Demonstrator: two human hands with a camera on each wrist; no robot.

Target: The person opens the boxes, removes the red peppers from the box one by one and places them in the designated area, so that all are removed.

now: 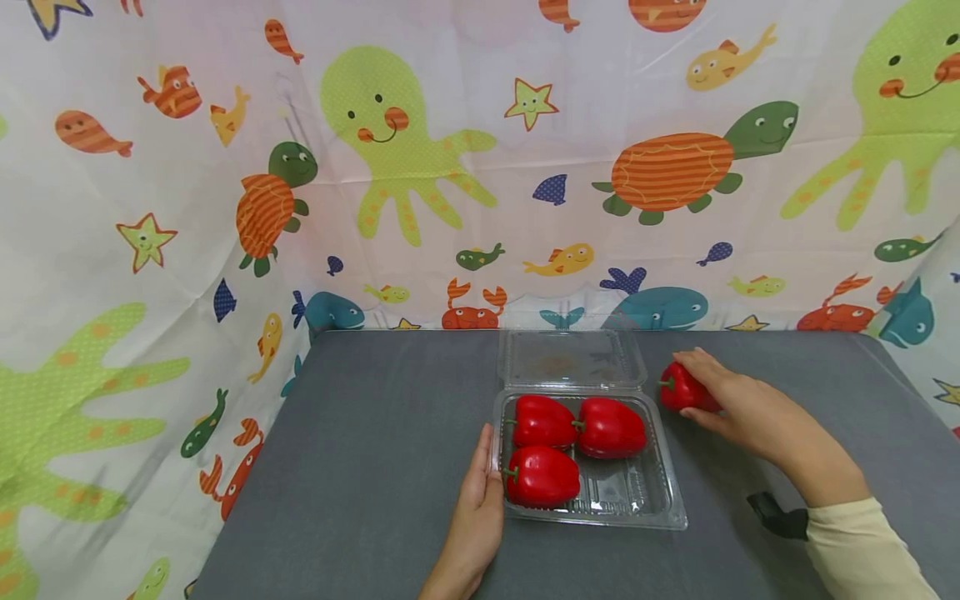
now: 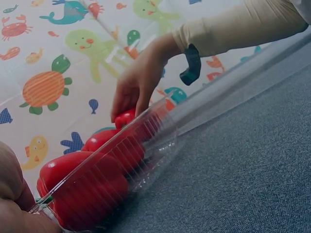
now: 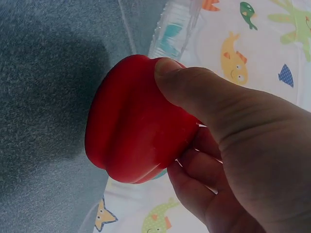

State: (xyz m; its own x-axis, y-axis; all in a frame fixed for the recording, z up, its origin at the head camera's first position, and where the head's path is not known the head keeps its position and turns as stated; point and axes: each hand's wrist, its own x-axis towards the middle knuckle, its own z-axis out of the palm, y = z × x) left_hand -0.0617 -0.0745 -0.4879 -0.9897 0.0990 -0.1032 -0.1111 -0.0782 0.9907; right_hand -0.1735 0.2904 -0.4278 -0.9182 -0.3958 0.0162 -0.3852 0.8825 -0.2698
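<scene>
No readable text

You can read no word, number or label: not on the clear container (image 1: pixel 615 487) at your left hand (image 1: pixel 477 500), the red pepper (image 1: pixel 681 388) in your right hand (image 1: pixel 742 410), or the printed cloth (image 1: pixel 510 167) beyond both.

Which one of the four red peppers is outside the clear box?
The pepper gripped by the right hand, to the right of the clear box; the other three peppers lie inside it.

Sea-animal print curtain (image 1: pixel 517 221), grey tabletop (image 1: pixel 382 450)
</scene>
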